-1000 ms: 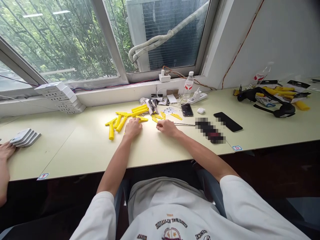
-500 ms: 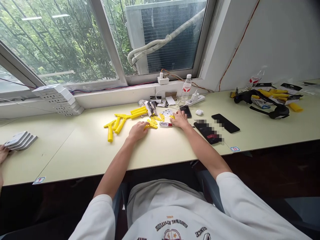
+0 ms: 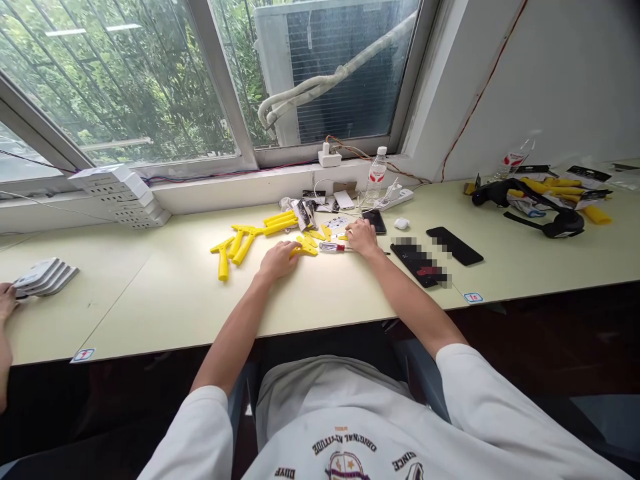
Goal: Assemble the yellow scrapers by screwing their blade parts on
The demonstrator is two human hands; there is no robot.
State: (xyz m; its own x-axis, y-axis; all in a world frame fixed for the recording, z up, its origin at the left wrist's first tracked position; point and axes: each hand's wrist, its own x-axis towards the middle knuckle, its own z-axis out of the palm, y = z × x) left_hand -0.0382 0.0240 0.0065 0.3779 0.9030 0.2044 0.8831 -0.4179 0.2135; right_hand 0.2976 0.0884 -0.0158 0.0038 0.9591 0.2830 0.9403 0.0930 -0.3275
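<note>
My left hand (image 3: 279, 260) rests on the table with its fingers closed on a flat yellow plastic piece (image 3: 306, 249), whose end sticks out to the right. My right hand (image 3: 363, 237) lies palm down, fingers apart and slightly curled, beside a small yellow piece (image 3: 343, 237). Between the hands is a screwdriver (image 3: 332, 247) with a clear and red handle, its shaft running under my right hand. More small yellow pieces (image 3: 327, 231) lie just beyond. Farther left are several yellow T-shaped handles (image 3: 243, 247) and yellow tubes (image 3: 280, 222).
Two dark phones (image 3: 454, 245) and a white earbud case (image 3: 401, 223) lie right of my right hand. Behind stand a water bottle (image 3: 377, 175) and a power strip (image 3: 399, 196). White boxes (image 3: 123, 193) are stacked at left; another person's hand (image 3: 7, 300) touches stacked packs (image 3: 47, 277). A black headset (image 3: 530, 203) sits far right.
My right hand has drawn slightly away from the small yellow piece, which now shows apart from the fingers. My left hand keeps the yellow piece. The view has shifted slightly.
</note>
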